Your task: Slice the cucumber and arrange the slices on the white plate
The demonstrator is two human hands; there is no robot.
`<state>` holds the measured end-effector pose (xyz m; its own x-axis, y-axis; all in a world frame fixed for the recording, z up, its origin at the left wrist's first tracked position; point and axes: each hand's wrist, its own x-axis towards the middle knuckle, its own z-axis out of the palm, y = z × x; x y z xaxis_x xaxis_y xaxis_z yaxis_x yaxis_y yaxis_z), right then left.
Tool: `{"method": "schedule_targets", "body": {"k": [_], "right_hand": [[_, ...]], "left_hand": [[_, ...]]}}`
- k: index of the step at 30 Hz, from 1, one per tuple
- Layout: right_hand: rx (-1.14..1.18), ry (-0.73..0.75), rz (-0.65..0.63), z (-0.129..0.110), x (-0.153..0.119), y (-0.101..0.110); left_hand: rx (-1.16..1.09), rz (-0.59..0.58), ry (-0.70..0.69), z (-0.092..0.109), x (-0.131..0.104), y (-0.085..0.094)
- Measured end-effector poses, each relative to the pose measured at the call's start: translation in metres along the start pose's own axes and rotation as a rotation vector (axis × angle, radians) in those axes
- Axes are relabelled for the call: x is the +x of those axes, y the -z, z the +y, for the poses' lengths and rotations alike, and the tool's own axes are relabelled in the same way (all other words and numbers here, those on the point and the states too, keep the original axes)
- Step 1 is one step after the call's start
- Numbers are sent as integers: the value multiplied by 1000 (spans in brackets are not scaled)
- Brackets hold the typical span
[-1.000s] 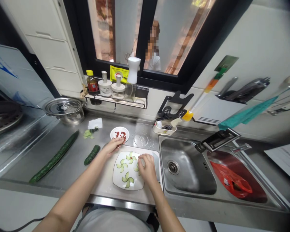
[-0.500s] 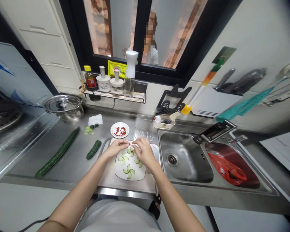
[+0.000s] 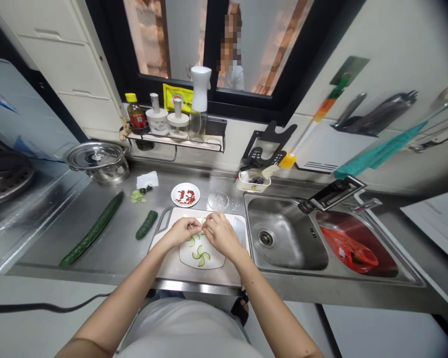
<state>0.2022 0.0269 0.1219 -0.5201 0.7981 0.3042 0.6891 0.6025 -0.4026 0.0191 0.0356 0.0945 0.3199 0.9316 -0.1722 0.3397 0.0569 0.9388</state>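
Observation:
On the cutting board lies a white plate bearing green cucumber slices arranged in pinwheels. My left hand is over the plate's upper left, thumb and fingertips pinched together. Its fingertips nearly meet those of my right hand, which is bent closed over the plate's upper right. Whatever either hand pinches is too small to make out. Both hands cover part of the slices. Behind the board stands a small white dish with chopped red pieces. A knife blade lies at the board's right.
A long cucumber and a short cucumber piece lie left of the board. A lidded steel pot stands at the back left. The sink is on the right, with a red bag in its second basin. A person stands beyond the window.
My left hand has moved right and slightly down, and my right hand's fingers have drawn in, so the fingertips are now nearly together. The view has shifted slightly.

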Motion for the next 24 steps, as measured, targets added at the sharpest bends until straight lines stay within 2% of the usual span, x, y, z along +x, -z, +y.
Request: {"method": "schedule_targets", "body": {"k": [10, 16, 24], "right_hand": [[41, -71, -85, -1, -16, -9], [92, -120, -38, 3, -36, -26], [-16, -213, -166, 5, -63, -57]], "left_hand": [[52, -58, -70, -17, -4, -13], [180, -54, -19, -17, -14, -18], [424, -11, 77, -12, -34, -25]]}}
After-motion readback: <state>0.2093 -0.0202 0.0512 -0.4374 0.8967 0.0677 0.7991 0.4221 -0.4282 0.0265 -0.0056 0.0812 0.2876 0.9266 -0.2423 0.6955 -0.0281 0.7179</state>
